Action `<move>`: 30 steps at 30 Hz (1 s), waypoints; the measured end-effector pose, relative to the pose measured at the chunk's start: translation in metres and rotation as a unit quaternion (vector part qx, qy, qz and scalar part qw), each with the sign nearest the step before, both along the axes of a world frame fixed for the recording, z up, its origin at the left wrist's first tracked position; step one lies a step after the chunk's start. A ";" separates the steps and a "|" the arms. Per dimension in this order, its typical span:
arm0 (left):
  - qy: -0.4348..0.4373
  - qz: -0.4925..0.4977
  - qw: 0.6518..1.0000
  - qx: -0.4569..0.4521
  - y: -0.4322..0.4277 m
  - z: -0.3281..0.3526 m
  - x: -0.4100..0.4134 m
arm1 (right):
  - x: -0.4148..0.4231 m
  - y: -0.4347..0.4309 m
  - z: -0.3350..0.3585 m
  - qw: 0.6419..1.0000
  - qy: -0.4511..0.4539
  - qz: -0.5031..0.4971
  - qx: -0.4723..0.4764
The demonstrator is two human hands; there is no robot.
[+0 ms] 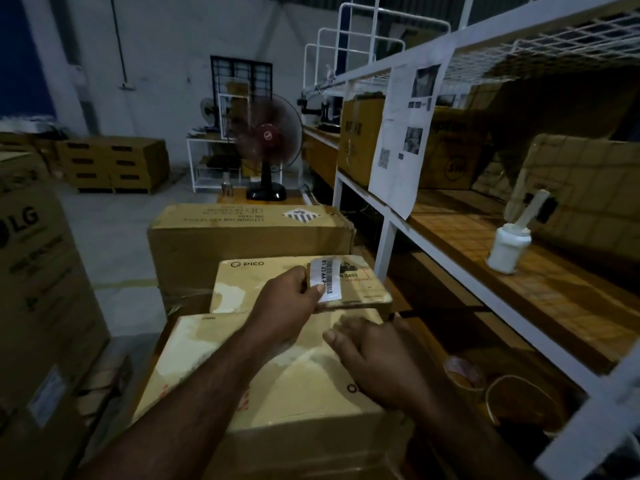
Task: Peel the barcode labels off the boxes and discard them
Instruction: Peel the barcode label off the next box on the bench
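Cardboard fills the middle of the view. A flat small box (277, 285) marked PICO lies at 6 o'clock, against the far edge of a wider near box (263, 372); whether it rests on that box cannot be told. A white barcode label (327, 278) lies on the small box's top toward its right end, running from the far edge to the near edge. The left hand (294, 301) pinches the label's near end, thumb on top and fingers curled at its left side. The right hand (372, 358) rests on the near box at 5 o'clock, fingers loose and slightly spread, holding nothing; its fingertips blur near the small box's near edge. A long box (249, 233) stands just beyond at 12 o'clock. A white shelf rack (382, 244) crowds the right side from 1 to 4 o'clock, its post near the small box's right corner. A tall box (34, 278) marked LG stands at 9 o'clock, with bare floor (114, 247) between it and the stack. A fan (268, 147) stands farther off at 12 o'clock.
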State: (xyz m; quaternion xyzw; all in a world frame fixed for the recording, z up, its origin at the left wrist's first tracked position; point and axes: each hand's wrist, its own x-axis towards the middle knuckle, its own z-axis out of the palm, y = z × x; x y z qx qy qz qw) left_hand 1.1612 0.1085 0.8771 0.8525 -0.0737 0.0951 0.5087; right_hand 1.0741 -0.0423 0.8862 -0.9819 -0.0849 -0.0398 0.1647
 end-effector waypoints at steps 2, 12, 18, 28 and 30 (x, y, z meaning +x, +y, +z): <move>0.038 -0.031 0.995 -0.085 0.004 0.006 -0.007 | 0.015 0.005 -0.005 0.997 -0.032 -0.010 -0.073; 0.122 0.185 0.975 0.014 0.134 0.007 -0.075 | 0.013 0.009 -0.021 0.982 0.003 -0.166 0.090; 0.111 0.165 0.976 -0.085 0.136 0.032 -0.121 | -0.007 0.013 0.029 0.992 0.018 -0.110 0.058; 0.006 0.197 0.977 -0.085 0.175 0.154 -0.161 | -0.034 0.008 0.158 0.978 -0.134 -0.028 0.161; -0.027 0.194 0.978 -0.077 0.180 0.170 -0.162 | -0.032 0.006 0.175 0.968 -0.164 -0.022 0.189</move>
